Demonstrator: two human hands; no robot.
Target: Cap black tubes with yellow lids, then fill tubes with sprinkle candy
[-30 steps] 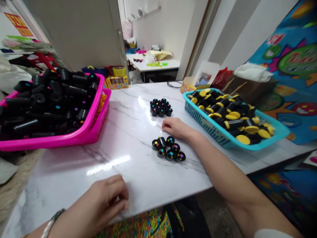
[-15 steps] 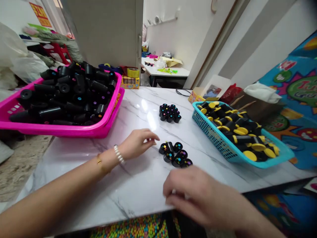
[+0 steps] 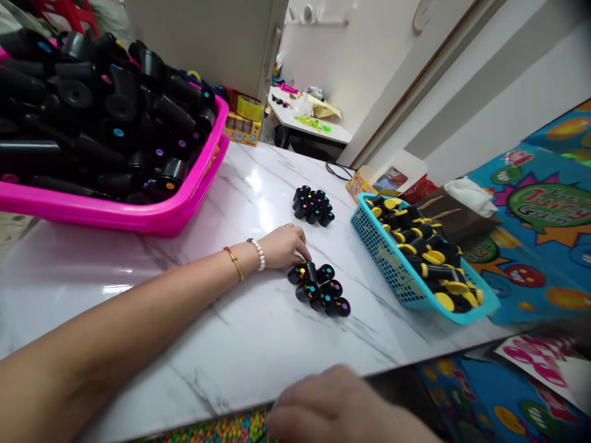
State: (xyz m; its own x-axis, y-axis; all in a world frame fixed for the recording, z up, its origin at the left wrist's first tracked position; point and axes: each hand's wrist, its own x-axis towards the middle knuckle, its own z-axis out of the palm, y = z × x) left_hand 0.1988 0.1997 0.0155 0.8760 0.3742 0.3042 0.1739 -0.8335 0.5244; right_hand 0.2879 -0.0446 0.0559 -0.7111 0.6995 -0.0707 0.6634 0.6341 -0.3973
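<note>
My left hand [image 3: 285, 245] reaches across the white marble table [image 3: 221, 344], with a pearl bracelet and a gold bangle on its wrist. Its fingers are bunched together, their tips on the leftmost tube of a near cluster of short black tubes [image 3: 323, 292] with coloured dots inside. A second cluster of the same tubes [image 3: 314, 205] stands farther back. My right hand [image 3: 337, 412] lies low at the table's front edge. It is blurred and its fingers do not show.
A pink basket [image 3: 138, 215] heaped with black tubes fills the left. On the right a teal basket [image 3: 392, 271] holds black tubes with yellow caps. Behind it are a brown box with tissue [image 3: 462, 203], small cartons, and a doorway into another room.
My left hand has moved right and touches the near cluster. My right hand has pulled back to the front edge. The view has shifted closer and to the left.
</note>
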